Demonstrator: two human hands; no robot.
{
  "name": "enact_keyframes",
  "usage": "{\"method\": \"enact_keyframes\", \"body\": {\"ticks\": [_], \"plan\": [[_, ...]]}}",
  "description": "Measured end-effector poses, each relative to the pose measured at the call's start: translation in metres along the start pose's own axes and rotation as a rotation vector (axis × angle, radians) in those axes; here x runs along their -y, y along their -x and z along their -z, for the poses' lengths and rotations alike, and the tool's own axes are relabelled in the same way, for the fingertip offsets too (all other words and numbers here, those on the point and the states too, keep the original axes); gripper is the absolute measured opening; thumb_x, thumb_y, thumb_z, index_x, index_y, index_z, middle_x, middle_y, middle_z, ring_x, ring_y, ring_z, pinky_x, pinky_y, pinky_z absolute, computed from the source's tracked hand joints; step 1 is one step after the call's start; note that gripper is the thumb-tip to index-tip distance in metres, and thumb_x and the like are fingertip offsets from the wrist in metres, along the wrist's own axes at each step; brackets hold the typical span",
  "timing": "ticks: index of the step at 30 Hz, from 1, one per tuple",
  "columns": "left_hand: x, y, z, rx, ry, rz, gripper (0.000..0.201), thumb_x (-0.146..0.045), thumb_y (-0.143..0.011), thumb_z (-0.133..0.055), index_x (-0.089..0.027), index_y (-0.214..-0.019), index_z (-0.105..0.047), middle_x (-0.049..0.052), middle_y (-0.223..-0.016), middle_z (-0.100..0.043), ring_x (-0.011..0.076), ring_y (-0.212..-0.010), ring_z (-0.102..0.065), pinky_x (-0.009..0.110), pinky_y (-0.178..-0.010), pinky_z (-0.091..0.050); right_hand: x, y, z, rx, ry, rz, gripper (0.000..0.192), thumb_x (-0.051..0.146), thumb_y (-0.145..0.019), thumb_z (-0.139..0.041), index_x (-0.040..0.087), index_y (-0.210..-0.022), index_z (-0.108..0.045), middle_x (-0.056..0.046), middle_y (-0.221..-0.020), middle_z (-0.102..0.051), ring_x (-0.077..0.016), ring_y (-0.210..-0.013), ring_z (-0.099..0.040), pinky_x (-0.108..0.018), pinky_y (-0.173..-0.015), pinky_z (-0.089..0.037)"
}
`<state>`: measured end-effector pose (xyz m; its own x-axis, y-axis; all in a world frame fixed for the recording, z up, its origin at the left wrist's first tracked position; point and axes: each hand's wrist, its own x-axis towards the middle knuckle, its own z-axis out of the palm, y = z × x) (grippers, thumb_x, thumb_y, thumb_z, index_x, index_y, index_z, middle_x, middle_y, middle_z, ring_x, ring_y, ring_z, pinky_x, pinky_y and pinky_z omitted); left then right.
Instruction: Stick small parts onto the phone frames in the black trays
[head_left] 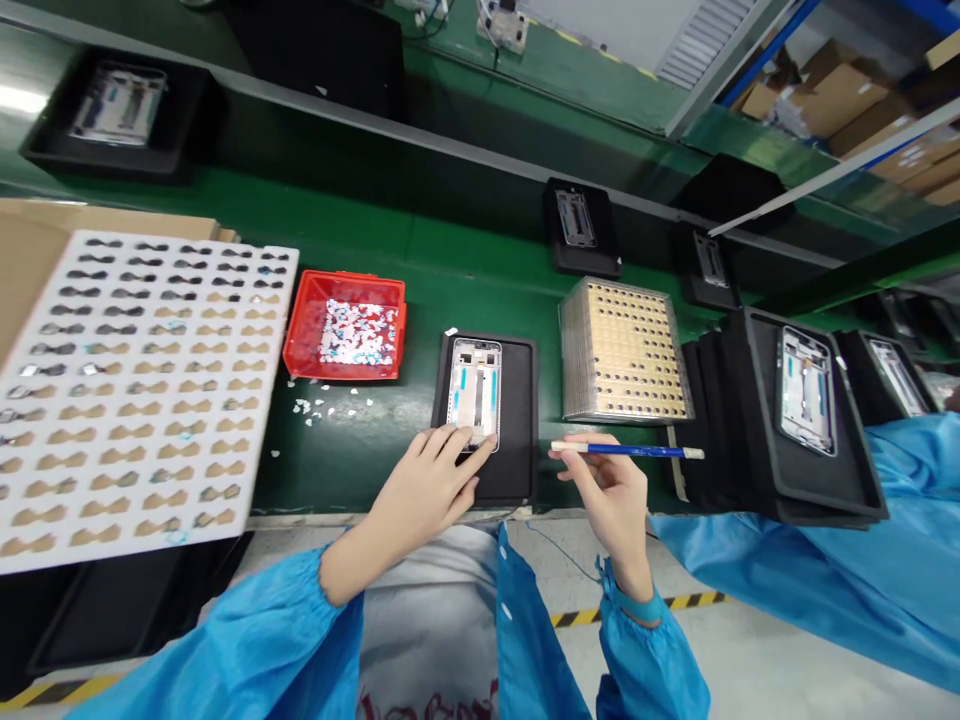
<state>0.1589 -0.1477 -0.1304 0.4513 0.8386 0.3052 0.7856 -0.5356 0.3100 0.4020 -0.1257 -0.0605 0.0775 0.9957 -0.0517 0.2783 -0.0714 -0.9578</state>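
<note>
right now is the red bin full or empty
Partly full. The red bin holds a shallow layer of small white and pale scraps over its floor, well below the rim; a few scraps lie outside.

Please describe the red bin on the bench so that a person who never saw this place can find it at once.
Start at the big white tray of small parts on the left of the green bench. Just to its right sits the red bin, holding pale scraps. It is the only red thing here; the neighbouring trays are black.

Left hand (pixel 427 480) presses phone frame (pixel 475 392).
</note>
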Motion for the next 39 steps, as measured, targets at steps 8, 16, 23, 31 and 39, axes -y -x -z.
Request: {"method": "enact_keyframes", "body": {"ticks": [8, 16, 23, 31, 39], "plan": [[-0.001, 0.004, -0.002, -0.006, -0.061, -0.041, 0.052, -0.016, -0.099, -0.056, -0.021, -0.149, -0.068, 0.016, -0.124, -0.071, 0.0305, -0.118, -0.063, 0.039, -0.096, -0.052, 0.004, -0.025, 0.033, -0.261, 0.150, 0.170, 0.032, 0.052, -0.093, -0.084, 0.021, -0.099, -0.077, -0.008, -0.096, -0.082, -0.0239, -0.074, -0.082, -0.032, -0.058, -0.069], [-0.005, 0.018, -0.010, -0.111, 0.132, 0.055, 0.051, -0.016, -0.104, -0.051, -0.023, -0.153, -0.064, 0.016, -0.131, -0.071, 0.0322, -0.128, -0.065, 0.045, -0.103, -0.058, 0.021, -0.053, 0.049, -0.271, 0.489, 0.360, 0.025, 0.046, -0.097, -0.077, 0.022, -0.103, -0.076, -0.006, -0.089, -0.082, -0.0194, -0.065, -0.074, -0.028, -0.052, -0.057], [-0.013, 0.040, 0.002, -0.254, 0.166, 0.175, 0.041, -0.015, -0.103, -0.056, -0.020, -0.142, -0.068, 0.016, -0.141, -0.071, 0.0317, -0.144, -0.059, 0.048, -0.115, -0.056, 0.058, -0.062, -0.036, 0.164, 0.423, 0.571, 0.017, 0.035, -0.106, -0.067, 0.024, -0.104, -0.081, -0.006, -0.109, -0.085, -0.0225, -0.084, -0.080, -0.030, -0.066, -0.064], [-0.007, 0.066, -0.009, -0.209, -0.046, 0.117, 0.022, -0.029, -0.103, -0.068, -0.020, -0.122, -0.074, 0.014, -0.146, -0.073, 0.0298, -0.141, -0.062, 0.046, -0.112, -0.056, 0.105, -0.100, -0.170, 0.621, 0.359, 0.789, 0.010, 0.028, -0.101, -0.073, 0.023, -0.103, -0.082, -0.006, -0.105, -0.085, -0.0265, -0.089, -0.080, -0.033, -0.075, -0.061], [0.004, 0.074, -0.010, -0.300, -0.180, 0.126, 0.013, -0.030, -0.105, -0.066, -0.020, -0.105, -0.073, 0.011, -0.135, -0.078, 0.0274, -0.134, -0.066, 0.040, -0.106, -0.055, 0.132, -0.095, -0.300, 0.812, 0.371, 0.835, 0.007, 0.018, -0.101, -0.076, 0.019, -0.108, -0.077, -0.007, -0.100, -0.085, -0.0268, -0.091, -0.081, -0.033, -0.079, -0.059]]}}
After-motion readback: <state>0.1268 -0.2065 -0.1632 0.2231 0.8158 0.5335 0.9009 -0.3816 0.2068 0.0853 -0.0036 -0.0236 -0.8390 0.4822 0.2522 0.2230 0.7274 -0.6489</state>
